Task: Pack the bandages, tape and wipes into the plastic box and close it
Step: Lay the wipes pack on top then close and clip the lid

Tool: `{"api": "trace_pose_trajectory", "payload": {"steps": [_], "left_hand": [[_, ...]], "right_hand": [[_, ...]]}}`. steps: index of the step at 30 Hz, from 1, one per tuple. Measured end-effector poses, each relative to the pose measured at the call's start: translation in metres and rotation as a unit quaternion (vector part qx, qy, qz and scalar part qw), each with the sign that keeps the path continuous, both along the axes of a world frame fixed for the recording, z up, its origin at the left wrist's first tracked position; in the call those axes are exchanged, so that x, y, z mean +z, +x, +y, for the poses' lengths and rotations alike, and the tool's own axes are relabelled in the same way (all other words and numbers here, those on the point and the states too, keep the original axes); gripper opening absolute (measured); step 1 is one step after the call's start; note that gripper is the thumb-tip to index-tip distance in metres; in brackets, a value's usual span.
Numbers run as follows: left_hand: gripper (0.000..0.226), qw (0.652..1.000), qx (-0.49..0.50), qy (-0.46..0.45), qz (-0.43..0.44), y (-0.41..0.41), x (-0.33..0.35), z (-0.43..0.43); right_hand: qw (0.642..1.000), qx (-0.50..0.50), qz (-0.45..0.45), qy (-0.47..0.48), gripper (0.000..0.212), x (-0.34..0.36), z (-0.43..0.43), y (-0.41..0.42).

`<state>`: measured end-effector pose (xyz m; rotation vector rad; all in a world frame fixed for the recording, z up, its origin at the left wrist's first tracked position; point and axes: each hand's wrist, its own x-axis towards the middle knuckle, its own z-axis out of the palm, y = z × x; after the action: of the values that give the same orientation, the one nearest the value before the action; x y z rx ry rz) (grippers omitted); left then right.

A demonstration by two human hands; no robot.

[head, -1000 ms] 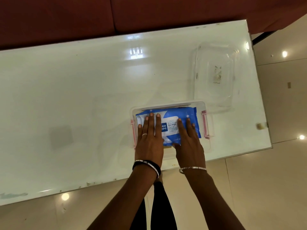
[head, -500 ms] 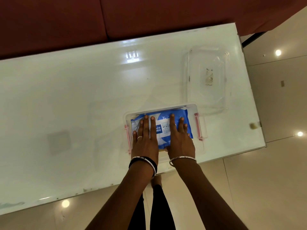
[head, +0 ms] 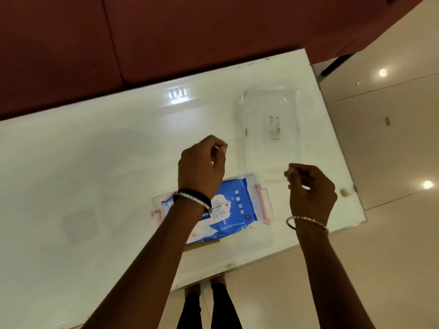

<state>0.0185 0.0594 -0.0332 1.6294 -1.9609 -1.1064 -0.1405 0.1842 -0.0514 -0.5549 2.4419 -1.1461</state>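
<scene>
The clear plastic box (head: 251,243) with pink side latches sits open near the table's front edge. A blue pack of wet wipes (head: 237,205) lies flat inside it and covers whatever is underneath; only a thin brown edge shows at the pack's near side. My left hand (head: 202,167) hovers above the box's far left corner with its fingers curled in, holding nothing. To the right of the box, my right hand (head: 311,188) is raised, also curled and empty. The clear lid (head: 270,110) lies flat on the table beyond the box, to its right.
The white glossy table (head: 95,174) ends just right of the lid and the box. A dark red sofa (head: 166,39) runs along the far side. My legs and the tiled floor (head: 380,257) show below the front edge.
Both hands have lifted off the wipes pack, which they were pressing flat into the box, and now hover with the fingers curled. The camera has moved closer and to the left.
</scene>
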Motion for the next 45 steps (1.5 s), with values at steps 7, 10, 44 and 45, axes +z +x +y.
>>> {"api": "trace_pose_trajectory", "payload": {"steps": [7, 10, 44, 45], "left_hand": [[0.034, 0.985, -0.143, 0.064, -0.076, -0.059, -0.047, -0.043], [0.043, 0.97, -0.19, 0.077, -0.133, -0.073, -0.061, -0.048], [0.069, 0.794, 0.174, 0.406, 0.419, 0.044, 0.036, -0.05], [0.073, 0.779, 0.177, 0.417, 0.434, 0.058, 0.04, -0.052]], "right_hand": [[0.974, -0.077, -0.065, 0.202, 0.049, -0.047, -0.03, -0.062], [0.964, -0.062, -0.072, 0.247, 0.047, -0.056, -0.037, -0.075], [0.971, 0.198, 0.065, -0.116, 0.036, 0.07, -0.029, 0.004], [0.961, 0.226, 0.105, -0.116, 0.037, 0.072, -0.025, 0.009]]}}
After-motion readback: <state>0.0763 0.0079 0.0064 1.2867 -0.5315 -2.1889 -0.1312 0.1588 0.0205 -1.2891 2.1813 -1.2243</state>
